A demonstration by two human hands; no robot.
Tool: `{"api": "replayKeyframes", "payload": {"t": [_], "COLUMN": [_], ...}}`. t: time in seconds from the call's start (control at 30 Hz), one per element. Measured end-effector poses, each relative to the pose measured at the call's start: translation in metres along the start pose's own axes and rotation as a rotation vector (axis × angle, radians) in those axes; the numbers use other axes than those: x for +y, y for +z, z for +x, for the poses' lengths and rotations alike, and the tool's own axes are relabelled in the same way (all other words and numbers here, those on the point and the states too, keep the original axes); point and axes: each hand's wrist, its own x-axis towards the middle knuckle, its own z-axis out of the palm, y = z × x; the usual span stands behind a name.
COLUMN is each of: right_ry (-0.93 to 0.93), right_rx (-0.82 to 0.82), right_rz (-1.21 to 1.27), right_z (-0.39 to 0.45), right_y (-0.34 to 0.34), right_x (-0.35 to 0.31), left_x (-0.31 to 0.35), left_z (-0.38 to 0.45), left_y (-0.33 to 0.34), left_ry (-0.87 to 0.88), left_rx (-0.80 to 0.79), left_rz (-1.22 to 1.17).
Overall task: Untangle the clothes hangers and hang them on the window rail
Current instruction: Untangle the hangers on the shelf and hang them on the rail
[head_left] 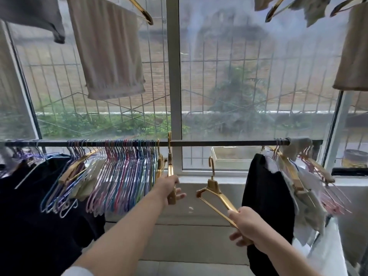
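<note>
A dark window rail [219, 143] runs across the view in front of the window. My left hand [169, 186] grips a gold hanger [169, 156] seen edge-on, its hook at the rail just right of a packed row of coloured wire hangers [123, 172]. My right hand [247, 226] holds one arm of a second gold hanger [214, 188], which is held free below the rail with its hook pointing up.
Dark clothes [29, 196] hang at the left of the rail. A black garment [266, 196] and more gold and pink hangers [318, 176] hang at its right end. Trousers [111, 52] and other laundry hang overhead. The rail's middle stretch is bare.
</note>
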Motion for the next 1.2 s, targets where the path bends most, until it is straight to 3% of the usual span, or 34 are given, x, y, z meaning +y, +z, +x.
{"api": "replayKeyframes", "payload": {"t": [0.4,0.6,0.7,0.8,0.87,0.9,1.0,1.2], "right_ry": [0.006,0.01,0.003,-0.02,-0.038,-0.043,-0.053,-0.127], "right_rx": [-0.034,-0.06,-0.065,-0.067,-0.065,-0.06,-0.071,-0.129], "right_rz": [-0.009,-0.029,-0.007,0.022,0.016,0.003,-0.074,-0.168], "right_z": [0.044,0.056,0.058,0.058,0.056,0.055,0.046,0.025], "right_y": [0.004,0.019,0.024,0.027,0.029,0.031,0.034,0.018], "right_x": [-0.016,-0.031,-0.041,-0.048,-0.051,-0.051,-0.053,-0.052], "left_x": [-0.003,-0.014,-0.008,-0.007,-0.01,-0.008,0.016,0.075], "left_z": [0.065,0.075,0.071,0.052,0.035,0.031,0.047,0.085], "left_y": [0.003,-0.018,-0.023,-0.021,-0.009,-0.001,0.019,0.004], "left_ry": [-0.08,-0.12,-0.147,0.009,0.28,0.437,0.675,0.455], "left_rx": [0.13,0.122,0.13,0.157,0.239,0.255,0.118,-0.322], "left_rz": [0.0,0.104,0.281,0.653,1.001,1.057,0.904,0.549]}}
